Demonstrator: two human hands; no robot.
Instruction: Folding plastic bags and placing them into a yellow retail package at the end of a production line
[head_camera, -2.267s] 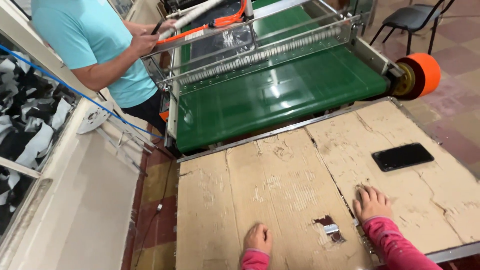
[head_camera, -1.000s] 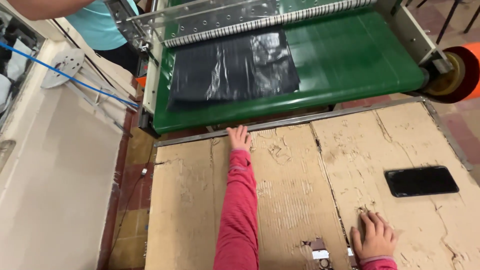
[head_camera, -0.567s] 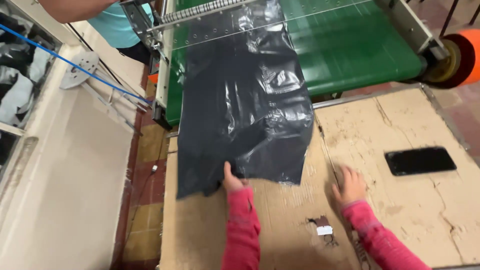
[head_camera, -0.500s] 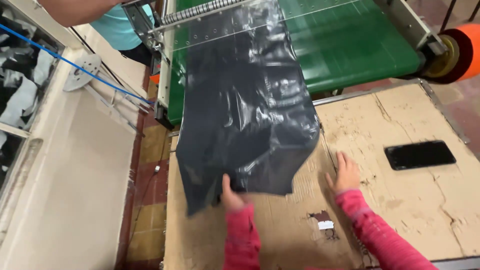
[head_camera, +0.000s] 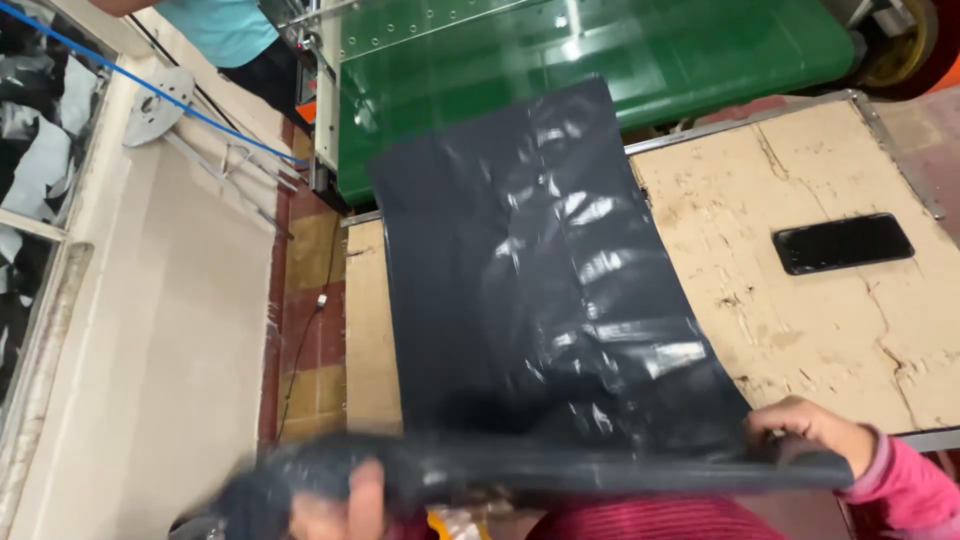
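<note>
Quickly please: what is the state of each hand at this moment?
Left hand: closed, gripping the black plastic bag at its near edge.
Right hand: closed on the same bag.

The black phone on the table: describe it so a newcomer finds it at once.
Start at the cardboard-covered table below the green conveyor belt. Right of the black plastic bag lies the phone, flat and alone. It is small, rigid and rectangular, while the bag is large and crinkled.
</note>
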